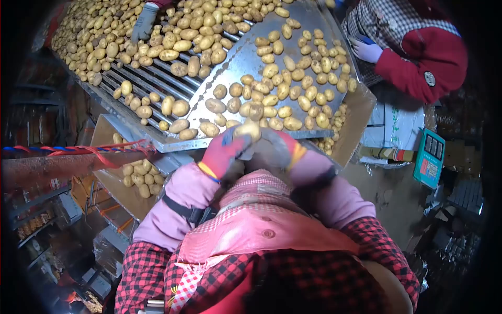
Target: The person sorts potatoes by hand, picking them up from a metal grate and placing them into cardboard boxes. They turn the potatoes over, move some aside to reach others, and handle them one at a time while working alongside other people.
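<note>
At the near edge of a metal sorting table, my left hand, in a red and dark-grey work glove, is closed on a pale potato. Close against the potato's other side is my right hand, gloved alike. Its fingers are smeared by motion, so whether they grip the potato cannot be made out. Just beyond both hands, many loose potatoes lie on the smooth metal plate.
Potatoes are heaped over slatted bars at the left, where another person's gloved hand reaches in. A co-worker stands at the right. Cardboard boxes with potatoes sit below the table's edge. A teal scale is at the right.
</note>
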### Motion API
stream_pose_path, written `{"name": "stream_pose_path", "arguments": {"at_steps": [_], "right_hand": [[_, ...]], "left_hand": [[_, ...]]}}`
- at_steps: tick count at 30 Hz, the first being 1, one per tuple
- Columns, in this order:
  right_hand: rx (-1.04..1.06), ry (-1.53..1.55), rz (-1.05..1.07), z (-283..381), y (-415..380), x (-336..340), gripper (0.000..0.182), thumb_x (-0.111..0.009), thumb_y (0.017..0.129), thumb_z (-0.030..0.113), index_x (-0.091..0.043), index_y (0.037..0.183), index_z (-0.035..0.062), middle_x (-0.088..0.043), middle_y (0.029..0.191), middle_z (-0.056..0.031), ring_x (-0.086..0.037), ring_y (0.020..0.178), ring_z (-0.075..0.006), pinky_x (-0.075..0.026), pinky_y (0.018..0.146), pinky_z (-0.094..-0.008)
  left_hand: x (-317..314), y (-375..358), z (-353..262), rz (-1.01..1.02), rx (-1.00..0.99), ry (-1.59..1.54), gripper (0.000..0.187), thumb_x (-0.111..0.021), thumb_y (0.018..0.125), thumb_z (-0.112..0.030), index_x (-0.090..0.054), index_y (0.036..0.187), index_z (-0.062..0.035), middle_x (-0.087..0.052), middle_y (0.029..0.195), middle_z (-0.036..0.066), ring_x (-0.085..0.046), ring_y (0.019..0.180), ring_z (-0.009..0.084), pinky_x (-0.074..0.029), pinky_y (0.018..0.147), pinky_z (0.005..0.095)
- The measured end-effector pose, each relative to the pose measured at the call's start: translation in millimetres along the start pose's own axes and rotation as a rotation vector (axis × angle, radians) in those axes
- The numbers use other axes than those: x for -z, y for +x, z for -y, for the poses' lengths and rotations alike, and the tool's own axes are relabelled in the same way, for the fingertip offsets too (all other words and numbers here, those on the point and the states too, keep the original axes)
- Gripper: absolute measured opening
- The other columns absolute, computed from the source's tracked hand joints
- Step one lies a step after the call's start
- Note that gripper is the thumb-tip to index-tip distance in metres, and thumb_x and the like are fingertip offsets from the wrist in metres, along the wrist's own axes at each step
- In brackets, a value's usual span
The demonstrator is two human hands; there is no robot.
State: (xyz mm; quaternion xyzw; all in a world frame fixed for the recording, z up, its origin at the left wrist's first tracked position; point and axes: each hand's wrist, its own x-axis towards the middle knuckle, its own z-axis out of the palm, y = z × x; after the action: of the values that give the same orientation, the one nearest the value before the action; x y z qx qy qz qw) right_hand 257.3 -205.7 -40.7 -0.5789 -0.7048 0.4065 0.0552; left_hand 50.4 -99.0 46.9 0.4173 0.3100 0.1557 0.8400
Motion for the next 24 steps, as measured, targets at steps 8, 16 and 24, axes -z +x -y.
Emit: {"name": "stream_pose_path", "arguments": {"at_steps": [8, 16, 24], "right_hand": [[-0.465, 0.674, -0.201, 74, -58, 77, 0.076, -0.067, 0.082, 0.045, -0.04, 0.14, 0.0058, -0.059, 0.125, -0.0241, -0.059, 0.114, -0.0339, -0.045, 0.098, -0.0403], [-0.167, -0.04, -0.529, 101, -16, 39, 0.036, -0.05, 0.09, 0.041, -0.061, 0.107, 0.0118, -0.069, 0.093, -0.0143, -0.067, 0.087, -0.0331, -0.05, 0.077, -0.0474], [-0.166, 0.062, -0.754, 84, 14, 12, 0.03, -0.051, 0.091, 0.034, -0.064, 0.104, 0.0103, -0.068, 0.089, -0.0177, -0.065, 0.08, -0.0353, -0.05, 0.069, -0.0478]], "left_hand": [[24, 8, 30, 0.122, 0.499, -0.472, 0.051, -0.047, 0.099, -0.045, -0.053, 0.129, -0.0043, -0.067, 0.109, 0.013, -0.068, 0.09, 0.0223, -0.057, 0.078, 0.0338], [-8, -10, -1, 0.239, 0.647, -0.381, 0.041, -0.045, 0.098, -0.051, -0.055, 0.11, -0.0124, -0.059, 0.08, 0.003, -0.053, 0.06, 0.0111, -0.044, 0.052, 0.0229], [-1, -1, 3, 0.027, 0.495, -0.07, 0.036, -0.037, 0.102, -0.047, -0.054, 0.11, -0.0168, -0.055, 0.07, -0.002, -0.048, 0.049, 0.007, -0.035, 0.044, 0.0188]]}}
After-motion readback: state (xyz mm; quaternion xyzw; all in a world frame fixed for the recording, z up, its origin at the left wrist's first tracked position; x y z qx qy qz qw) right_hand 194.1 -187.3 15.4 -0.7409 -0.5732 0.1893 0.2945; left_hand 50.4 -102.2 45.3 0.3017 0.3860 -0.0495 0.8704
